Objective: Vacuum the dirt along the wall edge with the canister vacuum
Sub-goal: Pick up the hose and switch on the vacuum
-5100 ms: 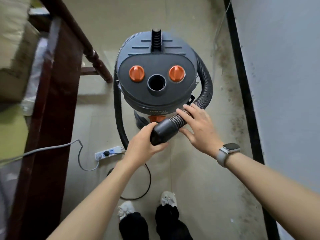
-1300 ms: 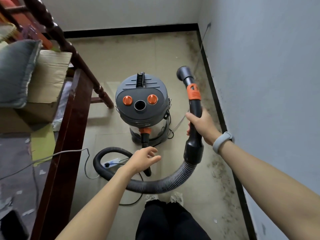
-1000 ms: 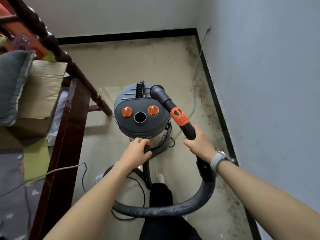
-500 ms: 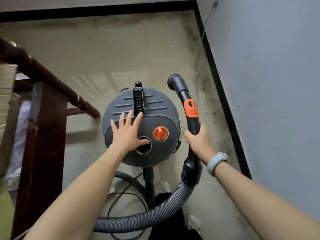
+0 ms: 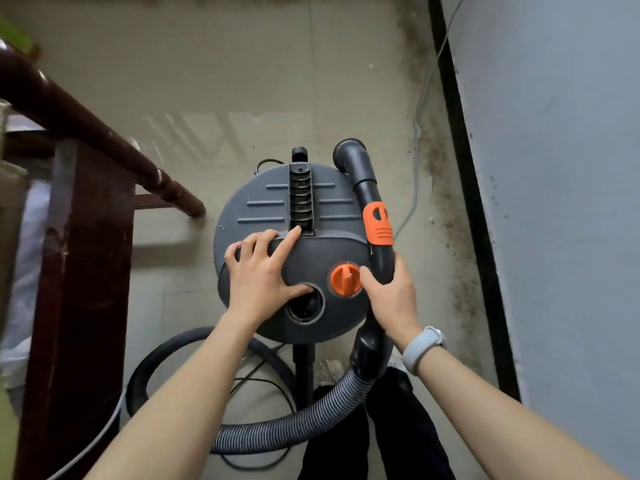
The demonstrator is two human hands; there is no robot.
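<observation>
While the left hand (image 5: 258, 271) lies flat on the heavy canister vacuum (image 5: 294, 251), the right hand (image 5: 388, 292) grasps the rigid wand handle (image 5: 379, 244), the best hold.

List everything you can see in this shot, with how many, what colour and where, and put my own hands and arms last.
canister vacuum: one, dark grey, on the floor at centre
knob: one visible, orange, on the vacuum lid
hose: one, grey ribbed, looping on the floor near the feet
hose handle: one, black with an orange slider, right of the lid, open end pointing away
dirt: dark speckled strip along the right wall edge
baseboard: one, black, foot of the right wall
wooden rail: one, dark brown, left
cable: one, pale, along the wall edge
wristband: one, pale grey, right wrist
left hand: one, fingers spread on the lid
right hand: one, gripping the hose handle
</observation>
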